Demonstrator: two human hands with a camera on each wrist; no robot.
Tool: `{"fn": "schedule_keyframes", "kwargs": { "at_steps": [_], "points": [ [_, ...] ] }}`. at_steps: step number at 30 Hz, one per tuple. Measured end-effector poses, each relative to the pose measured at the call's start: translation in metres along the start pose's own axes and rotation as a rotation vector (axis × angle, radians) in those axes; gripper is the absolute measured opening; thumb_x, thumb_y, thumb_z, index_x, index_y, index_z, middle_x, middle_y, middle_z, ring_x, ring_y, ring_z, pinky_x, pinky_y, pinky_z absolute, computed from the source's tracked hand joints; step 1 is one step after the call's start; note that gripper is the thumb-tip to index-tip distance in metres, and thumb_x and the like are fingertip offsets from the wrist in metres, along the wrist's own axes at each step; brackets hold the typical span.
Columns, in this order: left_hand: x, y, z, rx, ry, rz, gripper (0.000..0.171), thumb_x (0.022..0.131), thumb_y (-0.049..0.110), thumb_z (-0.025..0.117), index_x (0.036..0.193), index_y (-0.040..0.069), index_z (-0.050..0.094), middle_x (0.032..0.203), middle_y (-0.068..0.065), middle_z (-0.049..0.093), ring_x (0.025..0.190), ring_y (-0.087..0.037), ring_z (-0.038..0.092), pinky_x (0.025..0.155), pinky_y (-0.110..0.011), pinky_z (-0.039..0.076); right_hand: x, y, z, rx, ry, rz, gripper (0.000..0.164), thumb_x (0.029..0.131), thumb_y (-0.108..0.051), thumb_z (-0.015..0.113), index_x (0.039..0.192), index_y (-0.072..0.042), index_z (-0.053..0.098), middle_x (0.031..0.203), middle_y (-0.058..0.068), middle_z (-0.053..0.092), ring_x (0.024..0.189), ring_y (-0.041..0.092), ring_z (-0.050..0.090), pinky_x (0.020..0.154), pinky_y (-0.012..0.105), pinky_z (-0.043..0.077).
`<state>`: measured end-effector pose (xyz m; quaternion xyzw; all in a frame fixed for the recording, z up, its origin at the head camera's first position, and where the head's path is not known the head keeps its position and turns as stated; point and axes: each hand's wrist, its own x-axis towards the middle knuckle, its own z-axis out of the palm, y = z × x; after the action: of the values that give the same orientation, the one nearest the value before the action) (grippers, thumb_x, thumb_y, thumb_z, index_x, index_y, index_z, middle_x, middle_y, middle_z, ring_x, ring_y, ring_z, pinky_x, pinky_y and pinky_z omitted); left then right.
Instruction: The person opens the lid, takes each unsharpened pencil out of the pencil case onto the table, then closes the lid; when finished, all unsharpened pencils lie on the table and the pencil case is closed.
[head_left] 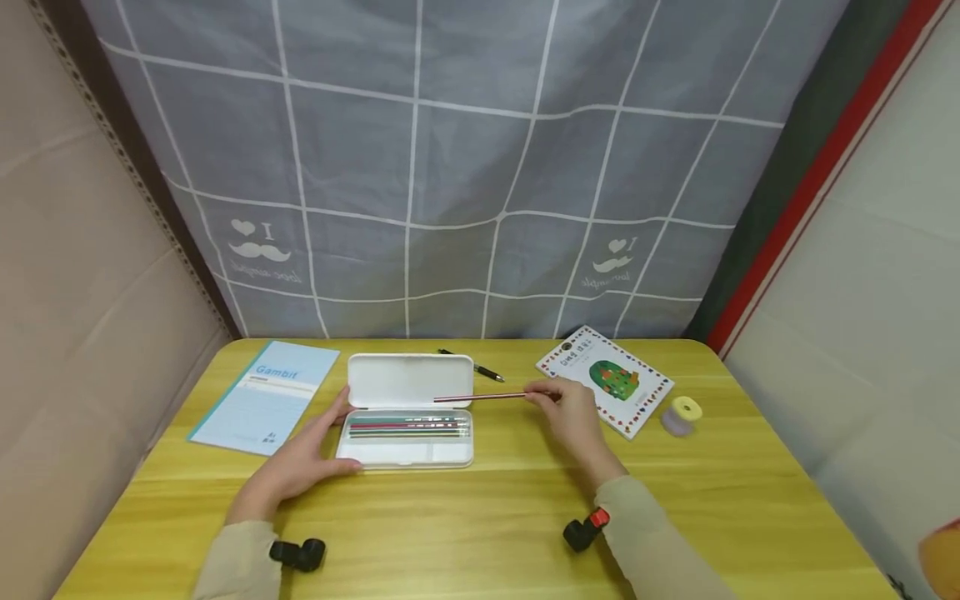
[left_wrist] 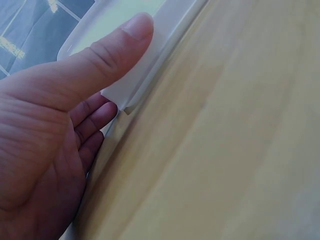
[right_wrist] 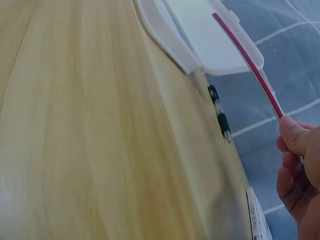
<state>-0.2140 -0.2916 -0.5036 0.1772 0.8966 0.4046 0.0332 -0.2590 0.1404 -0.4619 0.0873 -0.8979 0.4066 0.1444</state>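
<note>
A white pencil case (head_left: 405, 454) lies with its lid (head_left: 405, 379) raised, and several pencils (head_left: 405, 427) rest in a row inside it. My left hand (head_left: 303, 458) holds the case at its left end, thumb (left_wrist: 100, 62) over the front corner and fingers (left_wrist: 95, 120) along the side. My right hand (head_left: 566, 417) pinches a dark red striped pencil (head_left: 480, 397) by one end. That pencil (right_wrist: 250, 65) points left, its far end in front of the raised lid in the head view.
A blue notebook (head_left: 266, 396) lies at the left. Behind the case is a black pen (head_left: 489, 374). To the right are a white booklet with a green picture (head_left: 607, 379) and a small yellow-topped roll (head_left: 681, 416). A grey checked curtain (head_left: 450, 167) hangs behind the table.
</note>
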Motion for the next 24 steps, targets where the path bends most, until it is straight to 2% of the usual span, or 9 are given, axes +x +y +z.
{"fn": "schedule_keyframes", "kwargs": {
  "at_steps": [6,17,24],
  "points": [
    [-0.001,0.002,-0.002,-0.028,-0.002,0.006,0.122,0.084,0.040,0.088,0.170,0.018,0.005,0.158,-0.019,0.044,0.146,-0.046,0.038,0.117,-0.072,0.022,-0.005,0.011,-0.008,-0.018,0.004,0.035,0.007,0.092,-0.017,0.081,0.098,-0.013,0.085,0.092,-0.002,0.079,0.077,0.011,0.066,0.067,0.024,0.053],
    [0.000,-0.002,-0.001,-0.018,0.005,0.011,0.121,0.084,0.041,0.088,0.170,0.021,0.005,0.158,-0.021,0.044,0.145,-0.046,0.039,0.116,-0.072,0.024,-0.008,0.028,-0.015,-0.046,0.034,0.070,0.008,0.089,-0.014,0.084,0.097,-0.014,0.085,0.093,0.000,0.079,0.080,0.013,0.065,0.071,0.024,0.052],
    [-0.001,0.000,0.000,-0.021,0.006,0.009,0.120,0.084,0.041,0.088,0.170,0.020,0.007,0.157,-0.020,0.045,0.145,-0.045,0.039,0.116,-0.072,0.024,-0.011,0.037,-0.019,-0.083,0.006,0.112,0.008,0.090,-0.016,0.084,0.098,-0.013,0.085,0.094,0.001,0.079,0.085,0.016,0.067,0.076,0.032,0.053]
  ]
}}
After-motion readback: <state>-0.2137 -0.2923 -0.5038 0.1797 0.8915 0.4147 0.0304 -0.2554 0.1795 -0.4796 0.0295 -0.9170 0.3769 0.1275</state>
